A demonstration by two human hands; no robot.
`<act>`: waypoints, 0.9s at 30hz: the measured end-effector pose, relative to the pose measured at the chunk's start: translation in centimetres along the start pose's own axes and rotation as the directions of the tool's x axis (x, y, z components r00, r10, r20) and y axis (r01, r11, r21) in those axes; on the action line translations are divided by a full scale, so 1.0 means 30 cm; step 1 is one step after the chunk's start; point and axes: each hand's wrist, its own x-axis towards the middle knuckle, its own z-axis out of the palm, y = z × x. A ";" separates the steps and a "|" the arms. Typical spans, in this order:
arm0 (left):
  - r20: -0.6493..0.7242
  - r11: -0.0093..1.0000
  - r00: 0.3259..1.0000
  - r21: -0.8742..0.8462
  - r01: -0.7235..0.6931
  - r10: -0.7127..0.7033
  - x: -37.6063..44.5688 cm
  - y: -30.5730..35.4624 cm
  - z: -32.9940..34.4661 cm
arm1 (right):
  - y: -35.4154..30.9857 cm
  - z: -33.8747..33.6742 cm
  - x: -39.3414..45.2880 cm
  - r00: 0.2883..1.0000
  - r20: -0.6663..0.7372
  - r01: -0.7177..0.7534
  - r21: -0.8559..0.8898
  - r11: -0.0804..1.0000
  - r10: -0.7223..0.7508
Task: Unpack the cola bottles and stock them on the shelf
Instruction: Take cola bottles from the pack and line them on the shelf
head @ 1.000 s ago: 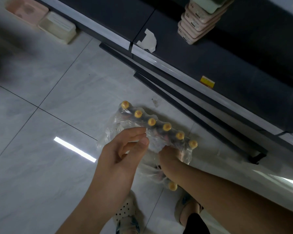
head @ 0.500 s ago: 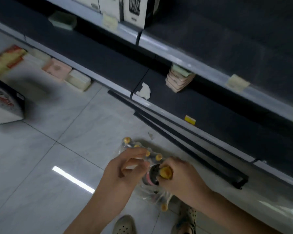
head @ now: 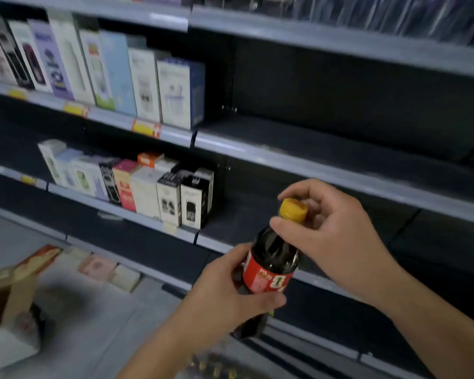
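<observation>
Yellow-capped cola bottle (head: 271, 265) — both hands grasp it: left hand (head: 230, 291) label, right hand (head: 337, 236) neck.

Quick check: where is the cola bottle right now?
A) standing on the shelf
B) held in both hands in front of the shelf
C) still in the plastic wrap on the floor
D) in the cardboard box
B: the left hand grips the bottle round its label while the right hand pinches its neck below the yellow cap, short of the shelf.

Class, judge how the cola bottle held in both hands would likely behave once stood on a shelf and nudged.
The cola bottle looks full of dark liquid, so probably heavy for its size. Tall and narrow, it may tip if nudged near the yellow cap. Its round body would likely roll if laid down.
</observation>
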 end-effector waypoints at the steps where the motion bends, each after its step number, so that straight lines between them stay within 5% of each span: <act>1: -0.002 1.000 1.000 0.005 -0.029 0.029 0.004 0.081 0.001 | -0.075 -0.058 0.018 0.999 -0.034 0.033 -0.011 0.999 -0.033; 7: -0.019 0.976 0.977 0.049 -0.211 0.212 0.017 0.536 0.088 | -0.450 -0.432 0.055 0.932 -0.313 0.178 -0.054 0.983 -0.186; 11: -0.023 0.956 0.955 0.018 -0.294 0.294 0.045 0.764 0.183 | -0.557 -0.642 0.037 0.918 -0.354 0.173 -0.046 0.984 -0.178; 19: 0.315 0.917 0.863 -0.092 -0.387 0.395 0.170 1.084 0.337 | -0.470 -0.935 -0.076 0.998 0.053 -0.038 0.171 0.985 0.029; 23: 0.372 0.896 0.818 -0.102 -0.433 0.438 0.287 1.173 0.491 | -0.373 -1.100 -0.082 0.999 -0.041 -0.021 0.219 0.975 0.031; 27: 0.389 0.881 0.807 -0.025 -0.472 0.444 0.459 1.243 0.664 | -0.264 -1.352 -0.052 0.972 -0.235 0.007 0.037 0.999 0.002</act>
